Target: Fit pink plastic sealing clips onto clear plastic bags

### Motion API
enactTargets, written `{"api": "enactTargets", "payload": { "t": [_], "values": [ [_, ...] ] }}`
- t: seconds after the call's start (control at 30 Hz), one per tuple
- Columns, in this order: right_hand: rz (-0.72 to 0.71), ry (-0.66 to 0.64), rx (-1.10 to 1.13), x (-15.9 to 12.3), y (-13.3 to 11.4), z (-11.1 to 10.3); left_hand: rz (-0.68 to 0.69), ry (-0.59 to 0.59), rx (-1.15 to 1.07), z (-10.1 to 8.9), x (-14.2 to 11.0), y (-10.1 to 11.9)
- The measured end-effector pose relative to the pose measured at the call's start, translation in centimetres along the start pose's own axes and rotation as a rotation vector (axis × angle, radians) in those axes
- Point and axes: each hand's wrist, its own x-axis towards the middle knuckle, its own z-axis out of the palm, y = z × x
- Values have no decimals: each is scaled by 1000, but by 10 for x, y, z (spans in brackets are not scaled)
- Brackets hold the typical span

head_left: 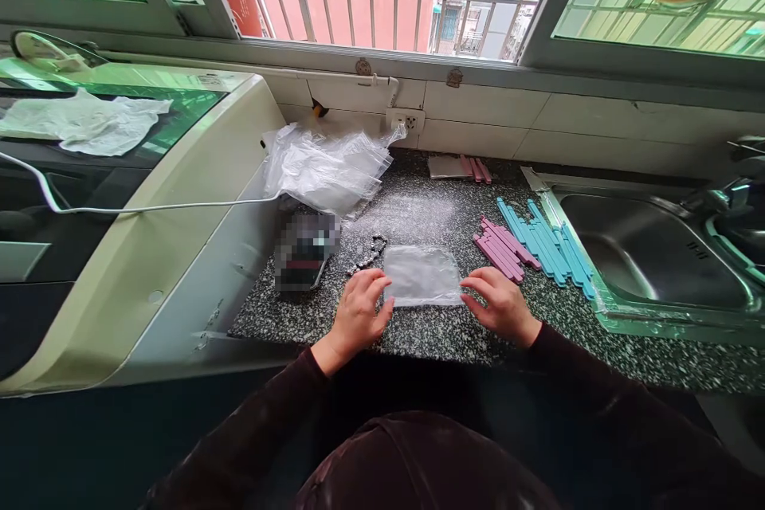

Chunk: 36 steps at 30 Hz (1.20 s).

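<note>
Clear bag (421,275) lying flat on counter (442,343), well left of sink (633,247) — spread out, probably so both ends stay easy to reach. Left hand (357,309) at bag's end farther from sink, right hand (500,309) at nearer end; both open, thumbs parted from fingers, fingertip contact hard to tell. Blue sticks (541,243) just beside sink, pink sticks (502,249) next out — grouped by colour, likely for quick picking.

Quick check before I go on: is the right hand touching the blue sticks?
Apart: the head view shows speckled countertop between the right hand and the blue sticks.
</note>
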Motion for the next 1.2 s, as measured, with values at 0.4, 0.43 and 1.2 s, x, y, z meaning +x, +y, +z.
{"api": "enactTargets", "payload": {
  "t": [0.4,0.43,1.2],
  "values": [
    [-272,-127,-236,2,-2,13,213,-280,41,5,8,-9],
    [-279,-134,-250,3,-2,13,221,-279,51,5,9,-9],
    [-276,66,-27,15,-13,-5,182,-34,-195,-43,50,17]
  ]
}}
